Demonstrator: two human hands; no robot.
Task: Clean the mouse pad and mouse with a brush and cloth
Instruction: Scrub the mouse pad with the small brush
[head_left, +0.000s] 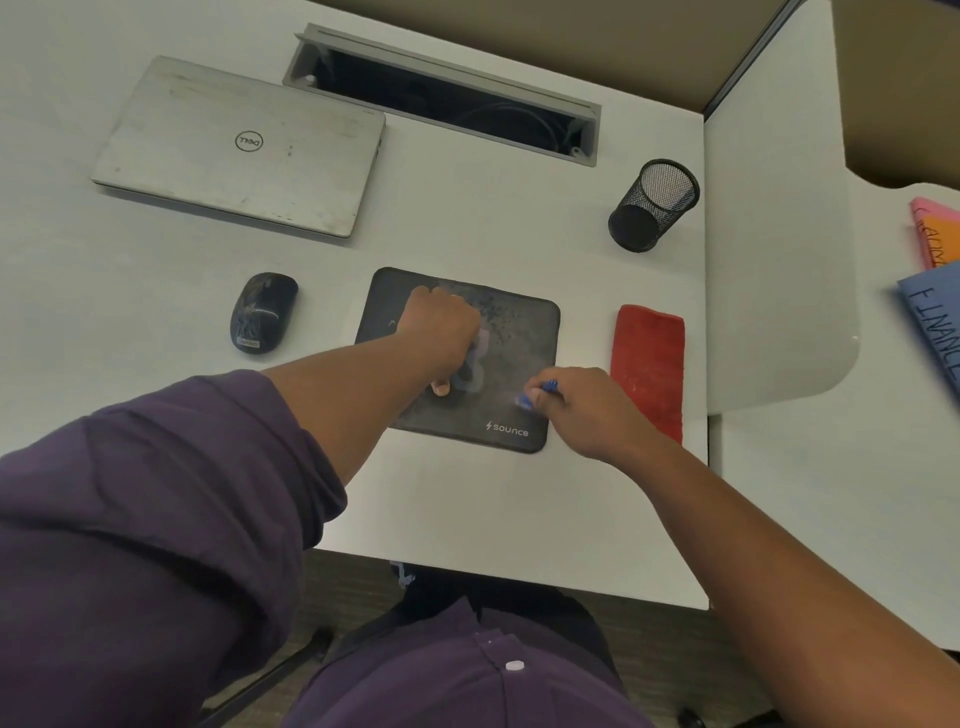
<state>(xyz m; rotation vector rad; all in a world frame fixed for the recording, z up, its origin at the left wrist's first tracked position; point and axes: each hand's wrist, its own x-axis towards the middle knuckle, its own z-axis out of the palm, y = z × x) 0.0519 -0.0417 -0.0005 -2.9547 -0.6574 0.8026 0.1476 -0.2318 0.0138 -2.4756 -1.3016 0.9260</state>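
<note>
Both hands are over the dark mouse pad (511, 332), which lies flat near the front of the white desk (467, 228). The left hand (441, 325) is clenched into a fist around the handle of a bluish brush (475, 369), blurred, with its lower end on the middle of the pad. The right hand (582, 405) rests at the pad's right edge, its fingers curled round a small blue thing (540, 392) — too blurred to name. A speckled pale patch shows on the pad's far right part. The black mouse (263, 313) sits off the pad, to its left and apart from it. A folded red cloth (649, 364) lies just right of the pad, beside the right hand. Farther back stand a closed grey laptop (244, 148), an open cable tray (441, 93) and a black mesh pen cup (652, 205) — none between the hands and the pad.
</note>
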